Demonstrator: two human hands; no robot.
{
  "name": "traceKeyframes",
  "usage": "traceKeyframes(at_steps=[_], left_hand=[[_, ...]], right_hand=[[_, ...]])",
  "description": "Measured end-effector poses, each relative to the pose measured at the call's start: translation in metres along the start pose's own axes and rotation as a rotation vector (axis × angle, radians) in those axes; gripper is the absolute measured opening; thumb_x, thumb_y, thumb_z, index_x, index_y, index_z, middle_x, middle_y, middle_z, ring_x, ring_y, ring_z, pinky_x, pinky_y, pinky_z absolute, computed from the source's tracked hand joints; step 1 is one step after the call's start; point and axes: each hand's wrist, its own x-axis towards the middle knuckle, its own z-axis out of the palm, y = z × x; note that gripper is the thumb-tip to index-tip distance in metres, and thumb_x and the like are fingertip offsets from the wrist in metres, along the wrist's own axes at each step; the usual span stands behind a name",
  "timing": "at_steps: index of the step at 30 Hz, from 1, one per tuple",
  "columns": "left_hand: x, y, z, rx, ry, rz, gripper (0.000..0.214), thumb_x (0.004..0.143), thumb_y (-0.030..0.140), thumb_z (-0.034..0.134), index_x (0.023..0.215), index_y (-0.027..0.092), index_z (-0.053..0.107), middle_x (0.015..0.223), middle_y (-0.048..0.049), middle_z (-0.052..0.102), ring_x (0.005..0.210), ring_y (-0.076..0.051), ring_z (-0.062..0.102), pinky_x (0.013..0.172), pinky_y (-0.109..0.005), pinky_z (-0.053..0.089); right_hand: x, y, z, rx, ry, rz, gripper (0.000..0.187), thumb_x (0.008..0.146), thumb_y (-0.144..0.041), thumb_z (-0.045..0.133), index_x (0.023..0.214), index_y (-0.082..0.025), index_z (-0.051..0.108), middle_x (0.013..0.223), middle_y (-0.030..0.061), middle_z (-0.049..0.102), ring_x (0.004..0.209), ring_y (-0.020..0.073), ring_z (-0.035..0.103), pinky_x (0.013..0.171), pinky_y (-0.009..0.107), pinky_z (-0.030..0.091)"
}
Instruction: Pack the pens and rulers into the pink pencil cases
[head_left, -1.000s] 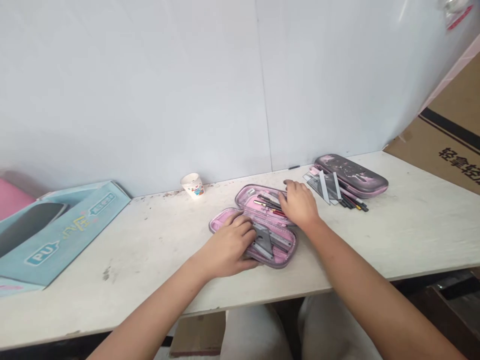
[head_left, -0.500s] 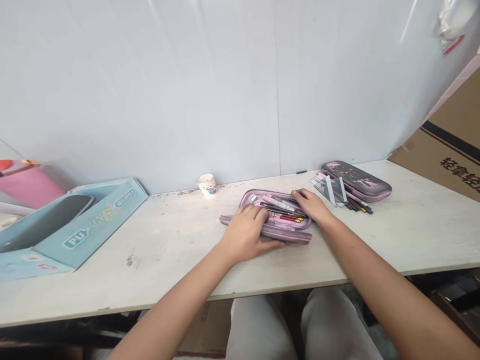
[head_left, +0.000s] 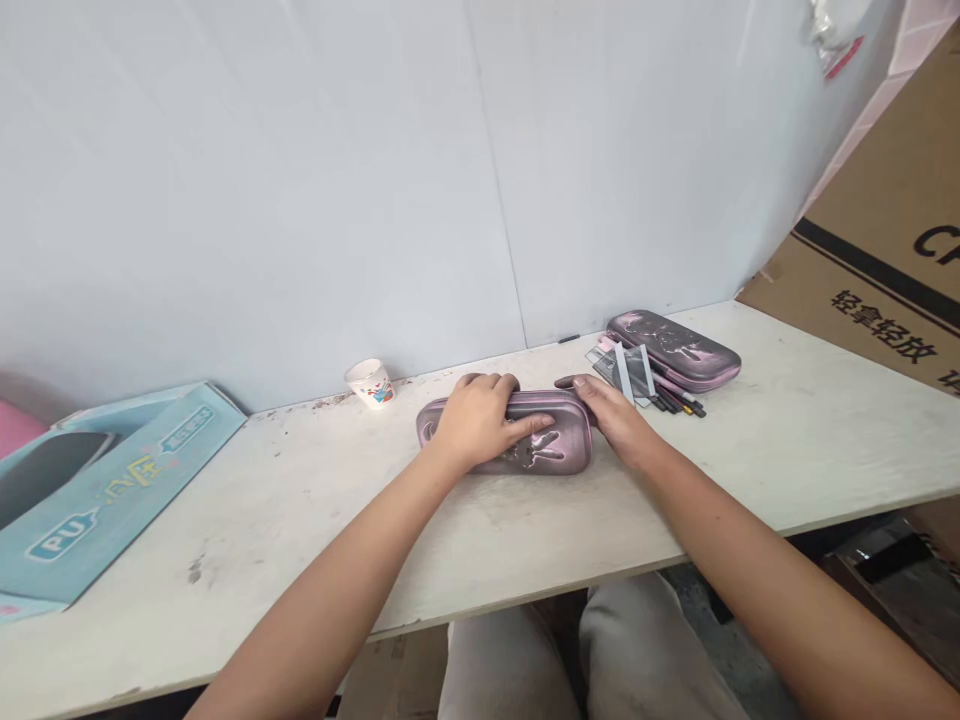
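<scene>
A closed grey-pink hard-shell pencil case [head_left: 561,450] lies flat on the white table [head_left: 300,520], directly in front of me. My left hand [head_left: 478,420] grips its left half, with the fingers curled over the far edge. My right hand [head_left: 606,415] holds its right end. Beyond that hand, a second, matching pencil case [head_left: 673,350] lies closed. Clear rulers or set squares [head_left: 622,368] and several dark pencils [head_left: 675,400] lie against its front side. The contents of the case under my hands are hidden.
A small paper cup [head_left: 370,384] stands near the wall. A light blue open box [head_left: 112,490] sits at the table's left end. A white wall [head_left: 300,200] runs along the back, and a cardboard carton [head_left: 877,290] stands beyond the right end.
The open pencil case has been folded shut, its lid now on top. Both hands have shifted from inside it to its outer shell. The view has also swung slightly.
</scene>
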Motion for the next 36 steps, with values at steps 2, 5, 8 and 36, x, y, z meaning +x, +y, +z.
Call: traceKeyframes(at_steps=[2, 5, 8, 36], left_hand=[[0.004, -0.003, 0.000, 0.031, 0.013, -0.080, 0.060, 0.076, 0.069, 0.037, 0.095, 0.016, 0.055, 0.086, -0.0104, 0.063, 0.085, -0.027, 0.058, 0.080, -0.039, 0.041], [0.006, -0.010, -0.003, 0.052, 0.027, -0.203, 0.060, 0.076, 0.069, 0.035, 0.097, 0.017, 0.054, 0.085, -0.0102, 0.063, 0.081, -0.026, 0.059, 0.071, -0.035, 0.041], [0.004, -0.018, -0.007, 0.043, 0.048, -0.294, 0.060, 0.078, 0.069, 0.031, 0.095, 0.017, 0.057, 0.085, -0.0095, 0.063, 0.080, -0.025, 0.059, 0.065, -0.031, 0.040], [-0.037, -0.041, -0.014, -0.076, 0.220, -0.509, 0.060, 0.080, 0.069, 0.025, 0.090, 0.020, 0.059, 0.087, -0.0097, 0.064, 0.083, -0.026, 0.058, 0.066, -0.033, 0.039]], right_hand=[[-0.001, 0.007, -0.002, -0.079, -0.003, 0.020, 0.046, 0.085, -0.055, 0.037, 0.104, -0.019, 0.058, 0.102, 0.0048, 0.064, 0.099, 0.0179, 0.057, 0.087, 0.031, 0.043], [-0.003, 0.010, 0.000, -0.164, -0.059, 0.017, 0.046, 0.084, -0.054, 0.039, 0.111, -0.020, 0.054, 0.111, 0.0058, 0.061, 0.104, 0.0179, 0.055, 0.089, 0.031, 0.042], [-0.006, 0.010, 0.005, -0.243, -0.120, 0.027, 0.054, 0.081, -0.055, 0.045, 0.121, -0.019, 0.047, 0.117, 0.0084, 0.058, 0.107, 0.0191, 0.054, 0.090, 0.032, 0.041], [0.001, -0.002, 0.044, -1.406, -0.199, -0.359, 0.038, 0.087, -0.022, 0.034, 0.085, -0.010, 0.069, 0.084, 0.0158, 0.069, 0.090, 0.0241, 0.055, 0.096, 0.041, 0.025]])
